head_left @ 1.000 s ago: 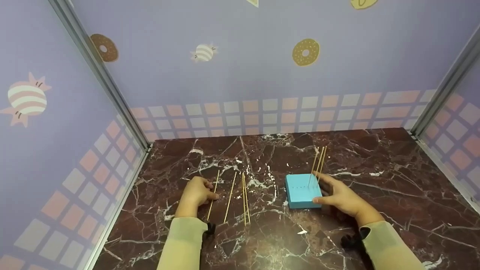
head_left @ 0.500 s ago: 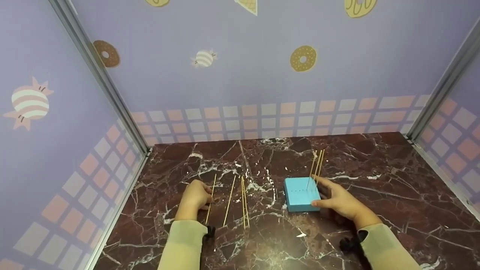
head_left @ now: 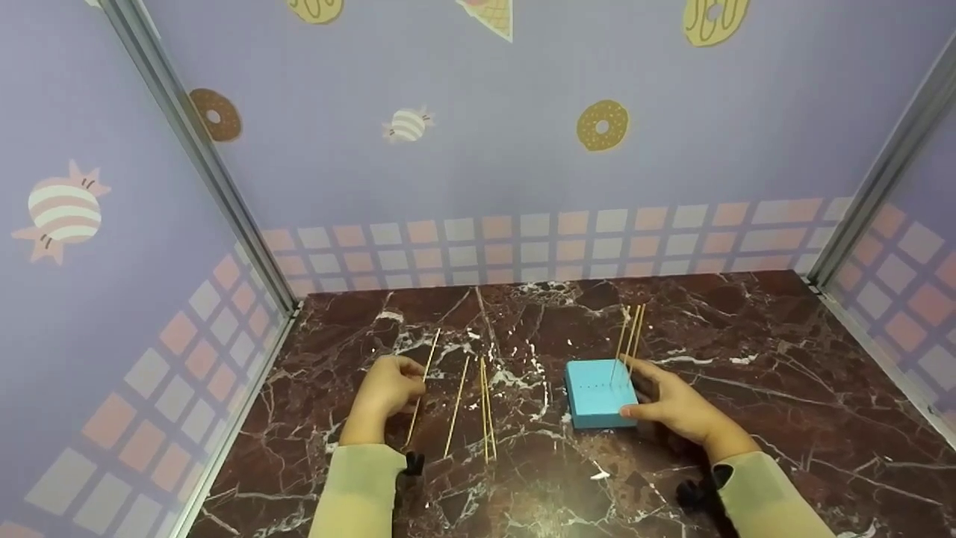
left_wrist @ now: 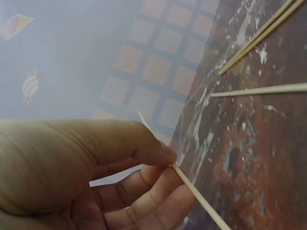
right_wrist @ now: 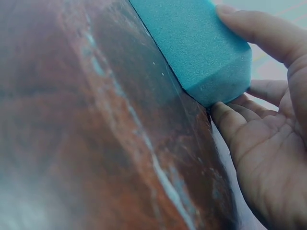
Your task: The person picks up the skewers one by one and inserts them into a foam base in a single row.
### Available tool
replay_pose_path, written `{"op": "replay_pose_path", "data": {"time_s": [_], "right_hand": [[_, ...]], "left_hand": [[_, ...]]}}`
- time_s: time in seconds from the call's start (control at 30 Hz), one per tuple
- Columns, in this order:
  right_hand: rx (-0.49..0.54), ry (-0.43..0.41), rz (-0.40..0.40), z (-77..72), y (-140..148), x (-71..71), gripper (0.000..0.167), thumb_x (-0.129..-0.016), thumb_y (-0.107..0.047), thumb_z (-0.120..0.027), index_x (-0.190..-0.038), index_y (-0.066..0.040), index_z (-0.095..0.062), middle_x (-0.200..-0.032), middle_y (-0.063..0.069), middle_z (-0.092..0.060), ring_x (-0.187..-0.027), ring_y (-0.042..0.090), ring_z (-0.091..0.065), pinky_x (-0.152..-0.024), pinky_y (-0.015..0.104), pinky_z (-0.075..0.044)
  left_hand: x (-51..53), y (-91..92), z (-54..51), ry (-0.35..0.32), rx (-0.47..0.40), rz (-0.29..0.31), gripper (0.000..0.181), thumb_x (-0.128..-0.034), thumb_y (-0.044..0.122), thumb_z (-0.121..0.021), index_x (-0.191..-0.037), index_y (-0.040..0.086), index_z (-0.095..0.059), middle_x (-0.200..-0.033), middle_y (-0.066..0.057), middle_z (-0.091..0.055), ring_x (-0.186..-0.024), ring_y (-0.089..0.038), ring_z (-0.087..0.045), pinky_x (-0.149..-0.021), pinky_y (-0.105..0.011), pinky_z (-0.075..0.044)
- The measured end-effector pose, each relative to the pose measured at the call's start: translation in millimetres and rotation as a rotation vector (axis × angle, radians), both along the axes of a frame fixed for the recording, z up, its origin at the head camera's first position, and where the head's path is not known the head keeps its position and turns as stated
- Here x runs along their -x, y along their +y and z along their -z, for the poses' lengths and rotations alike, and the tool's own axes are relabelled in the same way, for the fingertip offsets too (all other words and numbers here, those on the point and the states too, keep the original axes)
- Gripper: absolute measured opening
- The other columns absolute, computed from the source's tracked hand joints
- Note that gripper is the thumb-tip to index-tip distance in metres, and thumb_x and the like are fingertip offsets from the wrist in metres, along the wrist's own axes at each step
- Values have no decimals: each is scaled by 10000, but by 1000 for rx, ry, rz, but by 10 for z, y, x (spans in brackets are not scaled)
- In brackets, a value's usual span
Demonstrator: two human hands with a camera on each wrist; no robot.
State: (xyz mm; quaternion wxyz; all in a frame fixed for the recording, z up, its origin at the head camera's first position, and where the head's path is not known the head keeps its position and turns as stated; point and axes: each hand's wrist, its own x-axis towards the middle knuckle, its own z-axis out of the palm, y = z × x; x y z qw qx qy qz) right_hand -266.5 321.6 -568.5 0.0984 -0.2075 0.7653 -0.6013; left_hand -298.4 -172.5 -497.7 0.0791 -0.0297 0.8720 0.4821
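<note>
My left hand [head_left: 387, 390] pinches a thin wooden stick [left_wrist: 204, 203] between thumb and fingers; in the head view that stick [head_left: 433, 347] slants up past the fingertips. Just right of it lie another stick [head_left: 457, 407] and a close pair of sticks [head_left: 487, 418]. A light blue block [head_left: 597, 411] with a row of small holes sits on the table, and several sticks [head_left: 635, 336] stand up from its right part. My right hand [head_left: 680, 403] holds the block's right side, thumb at the front corner and fingers behind; the right wrist view shows the block [right_wrist: 201, 43] against these fingers [right_wrist: 268, 28].
The dark red marbled table [head_left: 553, 493] has white veins and small pale flecks. Patterned purple walls [head_left: 493, 164] stand behind it and at both sides, with metal posts at the corners. Black bands are at both wrists.
The left hand has taken hold of the leftmost stick, whose far end has shifted up and right. The right hand stays on the block. The head view has tilted up slightly.
</note>
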Motion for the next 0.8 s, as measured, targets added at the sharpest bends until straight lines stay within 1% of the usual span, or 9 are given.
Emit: {"op": "replay_pose_path", "data": {"time_s": [0.13, 0.3, 0.37, 0.47, 0.57, 0.7, 0.77, 0.8], "right_hand": [[8, -3, 1, 11, 1, -1, 1030, -986, -32, -852, -1736, 151, -169, -1801, 438, -158, -1657, 657, -195, -1137, 94, -469], [15, 1, -1, 21, -1, -5, 1020, -986, -26, -849, -1736, 148, -180, -1801, 437, -156, -1661, 651, -187, -1151, 88, -448], [15, -2, -5, 16, -4, -3, 1020, -989, -27, -847, -1738, 145, -176, -1803, 435, -152, -1662, 649, -185, -1153, 91, -448], [10, -10, -6, 8, -2, -10, 1029, -991, -36, -849, -1741, 142, -167, -1804, 432, -156, -1662, 647, -192, -1152, 94, -447], [17, -29, -16, -6, 1, -11, 1046, -998, -42, -844, -1753, 124, -140, -1818, 421, -121, -1673, 645, -156, -1150, 92, -447], [27, -38, -30, -8, 3, -10, 1048, -1004, -31, -834, -1761, 112, -124, -1829, 412, -62, -1679, 647, -108, -1155, 99, -455], [15, -30, -21, -5, 5, -11, 1040, -1002, -38, -839, -1761, 107, -143, -1832, 405, -67, -1680, 642, -121, -1167, 114, -454], [11, -26, -18, -2, 5, -11, 1036, -1002, -38, -840, -1760, 108, -149, -1831, 406, -67, -1677, 644, -125, -1166, 117, -458]], "left_hand": [[-21, 64, -69, 57, -29, 11, 348, -925, -92, -684, -1261, -69, -774, -994, -114, -738, -761, -190, -686, -649, -325, -653], [-70, 148, -205, 121, -40, 15, 337, -936, -96, -704, -1249, -10, -795, -1013, -106, -739, -807, -194, -696, -692, -377, -671], [-91, 183, -257, 148, -52, 19, 335, -929, -95, -710, -1237, 1, -801, -1014, -105, -739, -793, -184, -687, -682, -381, -660], [-111, 251, -317, 181, -84, 31, 325, -924, -89, -719, -1224, 3, -804, -1002, -108, -736, -746, -168, -670, -645, -344, -639], [-119, 327, -363, 221, -118, 36, 344, -910, -89, -718, -1229, 5, -803, -1002, -104, -739, -766, -160, -680, -638, -311, -647], [-116, 435, -400, 266, -171, 31, 382, -889, -103, -708, -1241, 9, -806, -1028, -107, -743, -847, -177, -708, -720, -389, -709], [-113, 486, -420, 289, -196, 29, 388, -884, -98, -704, -1241, 12, -809, -1046, -117, -748, -847, -186, -729, -744, -447, -717], [-111, 513, -433, 300, -210, 29, 392, -882, -98, -698, -1241, 12, -810, -1052, -126, -749, -835, -183, -729, -737, -443, -712]]}}
